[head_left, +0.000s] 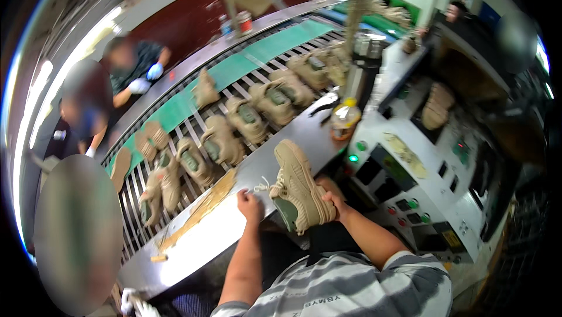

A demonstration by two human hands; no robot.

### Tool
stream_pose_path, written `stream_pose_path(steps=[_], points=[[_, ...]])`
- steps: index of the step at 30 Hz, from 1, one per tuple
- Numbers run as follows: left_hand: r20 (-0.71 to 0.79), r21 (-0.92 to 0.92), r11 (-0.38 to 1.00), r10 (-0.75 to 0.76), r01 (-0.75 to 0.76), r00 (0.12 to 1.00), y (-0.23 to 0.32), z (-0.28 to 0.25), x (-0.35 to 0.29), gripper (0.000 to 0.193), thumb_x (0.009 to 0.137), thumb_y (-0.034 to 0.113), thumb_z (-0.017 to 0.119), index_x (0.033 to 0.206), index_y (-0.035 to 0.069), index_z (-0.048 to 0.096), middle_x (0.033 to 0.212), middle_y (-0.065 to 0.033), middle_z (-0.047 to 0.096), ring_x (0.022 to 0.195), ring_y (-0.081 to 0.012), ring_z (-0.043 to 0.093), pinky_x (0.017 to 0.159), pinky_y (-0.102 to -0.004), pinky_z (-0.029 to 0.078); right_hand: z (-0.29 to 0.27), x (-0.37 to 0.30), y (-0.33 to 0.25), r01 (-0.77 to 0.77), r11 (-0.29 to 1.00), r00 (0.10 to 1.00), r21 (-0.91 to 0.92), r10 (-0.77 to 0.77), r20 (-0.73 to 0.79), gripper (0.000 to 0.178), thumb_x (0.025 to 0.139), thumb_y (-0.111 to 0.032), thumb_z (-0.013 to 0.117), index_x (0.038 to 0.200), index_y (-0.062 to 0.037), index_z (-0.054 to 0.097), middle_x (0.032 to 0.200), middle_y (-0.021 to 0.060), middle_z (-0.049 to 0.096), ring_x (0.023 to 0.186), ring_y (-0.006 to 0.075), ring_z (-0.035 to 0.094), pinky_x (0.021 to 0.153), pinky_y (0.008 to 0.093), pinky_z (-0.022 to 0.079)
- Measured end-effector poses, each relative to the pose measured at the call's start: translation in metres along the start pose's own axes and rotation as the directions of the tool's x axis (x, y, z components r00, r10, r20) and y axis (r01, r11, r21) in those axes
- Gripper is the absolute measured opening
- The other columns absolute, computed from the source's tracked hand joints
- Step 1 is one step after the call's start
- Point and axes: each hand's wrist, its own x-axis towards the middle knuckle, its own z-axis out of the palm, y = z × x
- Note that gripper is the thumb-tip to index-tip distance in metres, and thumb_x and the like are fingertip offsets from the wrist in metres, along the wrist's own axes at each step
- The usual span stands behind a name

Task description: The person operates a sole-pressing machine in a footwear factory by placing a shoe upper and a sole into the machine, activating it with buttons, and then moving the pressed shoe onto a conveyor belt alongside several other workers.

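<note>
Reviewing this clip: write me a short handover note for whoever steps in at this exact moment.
Right hand: grips the tan shoe at the heel, sole turned away, at the edge of the steel ledge.
Left hand: pinching the shoe's white lace.
Conveyor: about a dozen matching tan shoes lie on the rollers.
Press machine at right, a shoe sitting in it.
Done: one shoe picked up. Left: the shoes on the line.

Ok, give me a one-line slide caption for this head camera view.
Right hand holds a tan shoe while the left hand pinches its white lace, beside a conveyor of matching shoes.
</note>
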Motion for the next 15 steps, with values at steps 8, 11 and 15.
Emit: stream_pose_path(steps=[8,11,15], points=[[0.187,0.339,0.856,0.345,-0.390,0.920,-0.020,-0.019,-0.006,0.011,0.074,0.009,0.055,0.081,0.002,0.061,0.075,-0.0160,0.063,0.069,-0.0316,0.059,0.066,-0.0396,0.048,-0.049,-0.249,-0.078,0.633,0.770,0.747,-0.082,-0.635,-0.196,0.085,0.062,-0.019,0.060,0.143,-0.0040,0.036,0.135,0.0134,0.050,0.121,0.0280,0.052,0.103,0.0408,0.042],[0.190,0.423,0.821,0.334,-0.384,0.923,-0.022,-0.021,-0.008,0.012,0.075,0.007,0.055,0.084,0.001,0.061,0.076,-0.0167,0.063,0.071,-0.0336,0.059,0.067,-0.0411,0.048,-0.070,-0.337,-0.107,0.738,0.571,0.441,-0.359,-0.811,-0.384,0.090,0.058,-0.016,0.061,0.143,-0.0027,0.035,0.135,0.0131,0.050,0.121,0.0282,0.052,0.102,0.0404,0.043],[0.217,0.459,0.799,0.322,-0.388,0.921,-0.031,-0.013,-0.002,0.009,0.079,0.009,0.058,0.084,0.002,0.060,0.078,-0.0167,0.063,0.072,-0.0335,0.059,0.067,-0.0420,0.048,-0.156,-0.449,-0.146,0.521,0.333,0.033,-0.786,-0.928,-0.371,0.094,0.053,-0.011,0.062,0.144,-0.0041,0.038,0.133,0.0118,0.052,0.120,0.0250,0.053,0.099,0.0365,0.045]])
